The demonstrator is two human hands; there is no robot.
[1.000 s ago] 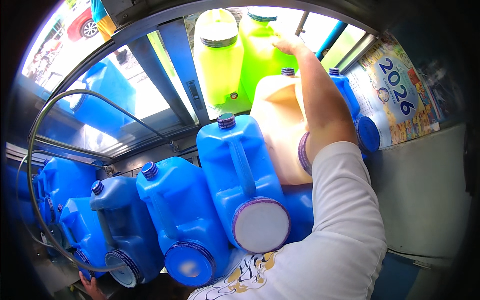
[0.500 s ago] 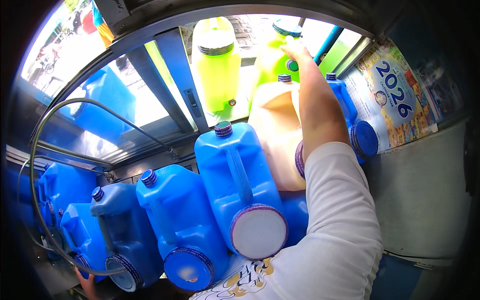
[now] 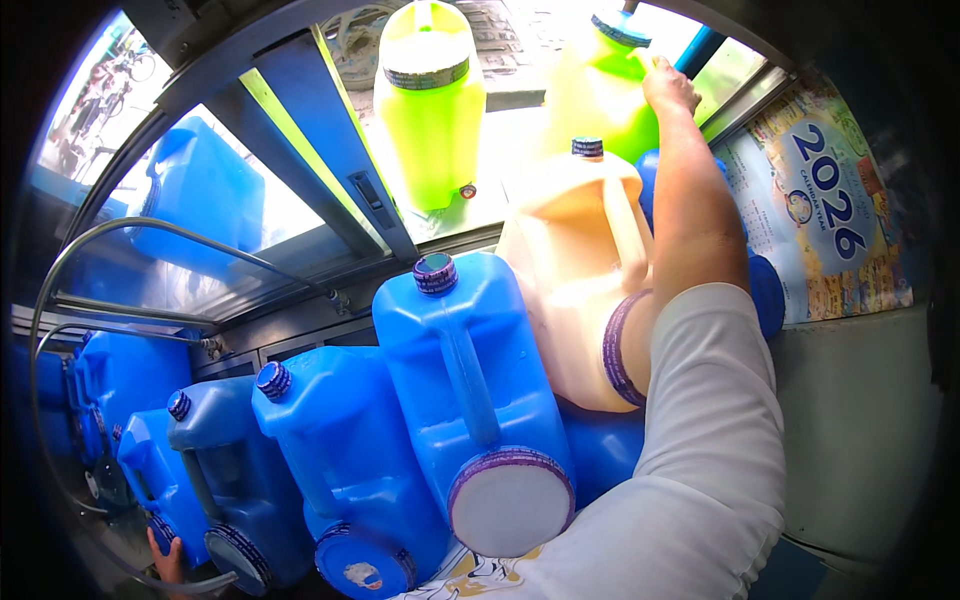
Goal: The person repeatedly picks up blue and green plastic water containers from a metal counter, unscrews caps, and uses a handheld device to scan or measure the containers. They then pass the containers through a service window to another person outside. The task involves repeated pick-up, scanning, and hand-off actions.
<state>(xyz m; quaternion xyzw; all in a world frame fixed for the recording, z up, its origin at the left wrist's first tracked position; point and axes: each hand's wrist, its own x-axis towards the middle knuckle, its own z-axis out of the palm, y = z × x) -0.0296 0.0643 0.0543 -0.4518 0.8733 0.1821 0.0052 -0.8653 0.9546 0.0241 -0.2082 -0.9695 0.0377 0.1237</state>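
My right arm stretches across to the open window. There my right hand [image 3: 672, 85], fingers curled in, is at the right side of a bright green jug [image 3: 600, 100] with a blue-rimmed round lid. Glare hides part of that grip. At the lower left, my left hand [image 3: 165, 557] has its fingers on the round lid end of a blue jug [image 3: 155, 460], palm mostly out of sight. A peach-coloured jug [image 3: 560, 300] with a dark cap leans below my right arm. Beside it lies a larger blue jug [image 3: 500, 350] with a white round lid.
More blue jugs [image 3: 340, 420] line the left, one of them greyish blue [image 3: 245, 440]. A second green jug [image 3: 430, 130] stands in the window opening. A metal hose [image 3: 45, 290] arcs along the left. A calendar [image 3: 820, 200] hangs on the right wall.
My right hand and the green jug beside it have shifted right, away from the other green jug. My left hand stays by the blue jug's lid. The view has shifted slightly.
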